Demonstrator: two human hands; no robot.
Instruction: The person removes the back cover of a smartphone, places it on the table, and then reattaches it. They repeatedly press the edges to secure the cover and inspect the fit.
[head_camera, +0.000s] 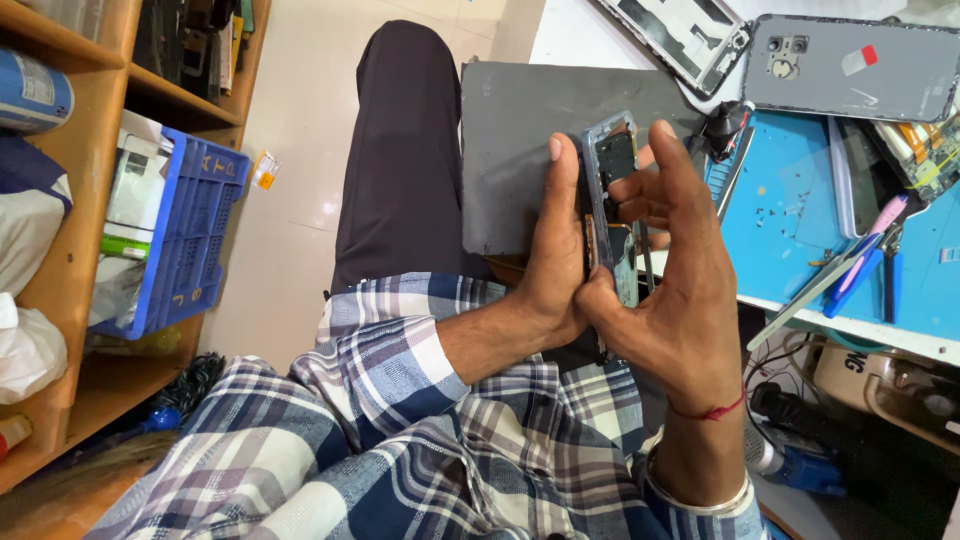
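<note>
A: Where's the phone right now?

B: We've got the opened phone up off the desk, held edge-on between both hands, in front of the dark grey mat. Its circuit board side faces our right hand.

A: Grip?

B: Left hand is closed on the phone's left side, thumb straight up along the frame, the other fingers wrapped behind it where we can't see them. Right hand holds the lower right edge with the thumb pressed at the bottom; its fingers are half curled, tips touching the board near the top. Neither hand is fully clenched.

A: What else is around?

B: A grey phone back cover lies on the blue work mat well to the right, camera holes facing up. A second stripped frame sits just left of it. Pink-handled tool and a blue one lie beside each other near the mat's front edge. Blue crate sits on the wooden shelf far left.

A: Legs?

B: Dark trousers under the grey mat, checked shirt at the bottom.
</note>
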